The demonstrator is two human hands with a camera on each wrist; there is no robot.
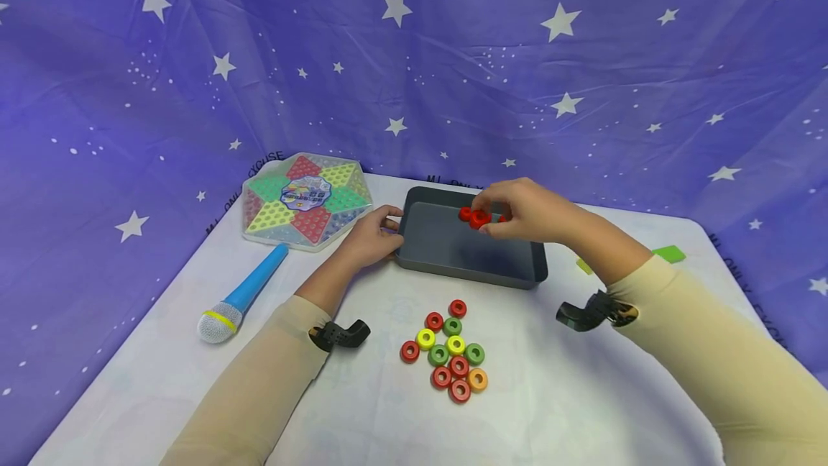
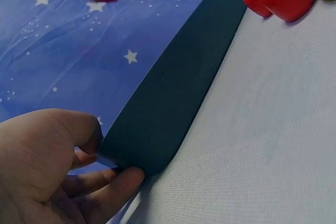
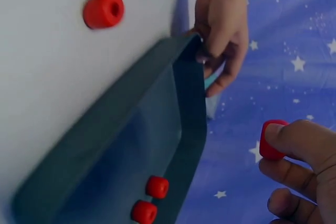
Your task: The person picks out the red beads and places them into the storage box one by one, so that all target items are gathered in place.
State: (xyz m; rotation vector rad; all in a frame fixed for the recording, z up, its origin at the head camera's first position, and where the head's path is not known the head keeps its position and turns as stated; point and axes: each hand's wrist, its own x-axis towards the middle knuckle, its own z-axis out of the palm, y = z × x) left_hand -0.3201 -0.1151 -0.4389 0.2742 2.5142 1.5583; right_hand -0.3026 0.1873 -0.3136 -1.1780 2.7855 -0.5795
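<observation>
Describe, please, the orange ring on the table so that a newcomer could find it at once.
Start at the dark grey tray on the white table. Nearer the person lies a cluster of red, green and yellow rings. The orange ring sits at its near right edge, beside a red one, and is the only orange piece there.

Head view: I look forward and down from above the near table edge, taking in the whole table. Left wrist view: very close, low by the dark grey tray [image 2: 173,98] at its left corner, facing right. Right wrist view: close above the tray [image 3: 191,129], facing left. All three share the tray.
</observation>
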